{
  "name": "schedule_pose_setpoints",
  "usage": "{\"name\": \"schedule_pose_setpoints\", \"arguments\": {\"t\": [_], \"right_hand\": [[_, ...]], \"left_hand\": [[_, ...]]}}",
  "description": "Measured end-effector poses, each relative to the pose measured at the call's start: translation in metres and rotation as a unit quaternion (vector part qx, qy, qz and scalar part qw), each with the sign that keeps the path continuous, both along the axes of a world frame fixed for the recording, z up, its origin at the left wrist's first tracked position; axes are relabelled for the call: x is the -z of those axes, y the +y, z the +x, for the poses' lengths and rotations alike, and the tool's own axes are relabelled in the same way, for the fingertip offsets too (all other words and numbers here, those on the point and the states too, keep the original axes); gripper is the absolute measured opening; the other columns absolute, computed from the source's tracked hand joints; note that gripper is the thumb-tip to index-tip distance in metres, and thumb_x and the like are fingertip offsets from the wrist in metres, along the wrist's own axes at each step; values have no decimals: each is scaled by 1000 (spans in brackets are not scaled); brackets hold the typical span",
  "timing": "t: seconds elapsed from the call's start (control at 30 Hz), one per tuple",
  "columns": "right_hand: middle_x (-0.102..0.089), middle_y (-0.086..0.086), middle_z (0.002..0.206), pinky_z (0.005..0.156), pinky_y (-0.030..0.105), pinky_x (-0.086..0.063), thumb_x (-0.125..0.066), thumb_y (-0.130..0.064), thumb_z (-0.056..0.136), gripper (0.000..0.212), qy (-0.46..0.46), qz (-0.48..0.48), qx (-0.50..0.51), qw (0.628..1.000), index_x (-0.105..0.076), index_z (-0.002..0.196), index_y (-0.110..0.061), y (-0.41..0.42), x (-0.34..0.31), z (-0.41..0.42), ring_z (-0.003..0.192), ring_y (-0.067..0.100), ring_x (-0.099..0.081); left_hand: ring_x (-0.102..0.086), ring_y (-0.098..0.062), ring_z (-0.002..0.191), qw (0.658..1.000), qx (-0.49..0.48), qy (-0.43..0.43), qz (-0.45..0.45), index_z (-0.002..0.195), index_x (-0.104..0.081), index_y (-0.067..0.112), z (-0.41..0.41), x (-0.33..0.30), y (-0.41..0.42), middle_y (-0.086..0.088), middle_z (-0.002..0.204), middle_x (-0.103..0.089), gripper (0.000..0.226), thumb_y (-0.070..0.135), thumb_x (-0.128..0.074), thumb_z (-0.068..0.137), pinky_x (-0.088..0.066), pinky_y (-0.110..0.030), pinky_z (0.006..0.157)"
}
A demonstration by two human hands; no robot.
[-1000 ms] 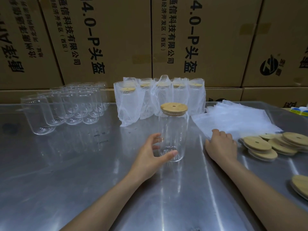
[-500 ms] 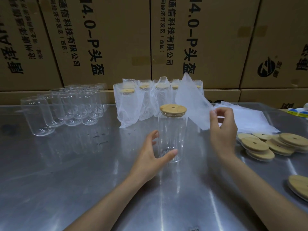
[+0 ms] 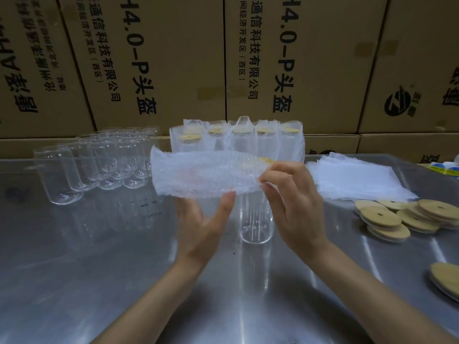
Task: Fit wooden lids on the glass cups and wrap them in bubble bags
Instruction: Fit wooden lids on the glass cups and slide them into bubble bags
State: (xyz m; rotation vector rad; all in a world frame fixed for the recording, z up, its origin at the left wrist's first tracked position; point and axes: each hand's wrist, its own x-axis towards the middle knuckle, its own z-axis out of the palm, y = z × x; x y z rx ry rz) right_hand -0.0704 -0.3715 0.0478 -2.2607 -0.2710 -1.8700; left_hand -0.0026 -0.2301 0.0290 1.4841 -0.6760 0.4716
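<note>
Both hands hold one bubble bag (image 3: pixel 206 173) stretched flat and level in the air. The right hand (image 3: pixel 295 207) pinches the bag's right end between thumb and fingertips; the left hand (image 3: pixel 198 224) grips its lower edge, thumb up against the film and fingers behind it. Between the two hands, just behind them, the glass cup (image 3: pixel 254 219) stands upright on the metal table (image 3: pixel 99 269), its wooden lid (image 3: pixel 267 160) showing as a sliver above the bag. Beyond the right hand lie a bag stack (image 3: pixel 352 177) and loose lids (image 3: pixel 402 217); beyond the left stand bare cups (image 3: pixel 99 165); wrapped cups (image 3: pixel 238 140) line up behind.
</note>
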Motion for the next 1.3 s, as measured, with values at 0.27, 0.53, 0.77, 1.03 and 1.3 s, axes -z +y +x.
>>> {"name": "schedule_pose_setpoints", "arguments": {"t": [0.27,0.53,0.77,1.03,1.3], "right_hand": [[-65,11,100,80,25,-40,-51,-19,95,25,24,-7,31,999,-71,91,-5,2,6,4,93,23,-53],[-20,8,151,105,25,-27,-48,-56,85,60,187,121,-38,974,-25,136,-35,-1,18,10,139,21,-25],[-25,-2,152,82,33,-51,-73,-43,79,69,194,183,-64,962,-24,127,-37,-10,22,14,122,11,-49],[-50,-1,119,86,46,-51,-81,-36,71,66,114,356,-66,925,-28,110,-31,-24,19,13,104,19,-59],[-48,9,122,87,50,-52,-85,-41,67,70,125,555,-75,819,-33,110,-25,-50,28,22,105,27,-58]], "left_hand": [[-59,-42,106,977,-73,200,-8,70,-53,9,21,-11,12,-16,82,-60,22,6,-57,91,-43,-30,71],[-53,3,95,970,-155,-36,-185,110,-44,49,28,-33,26,27,108,-54,55,1,-43,84,-48,-22,84],[-50,-8,63,934,-170,-281,142,112,-67,13,19,-25,27,-5,103,-57,48,-2,-49,70,-46,-24,52],[-60,-20,99,860,-116,-77,492,137,-43,31,35,7,20,9,128,-46,53,22,-50,86,-51,-38,80],[-54,-22,107,828,-154,-8,539,115,-43,23,42,17,23,4,125,-49,34,35,-55,86,-37,-31,74]]}}
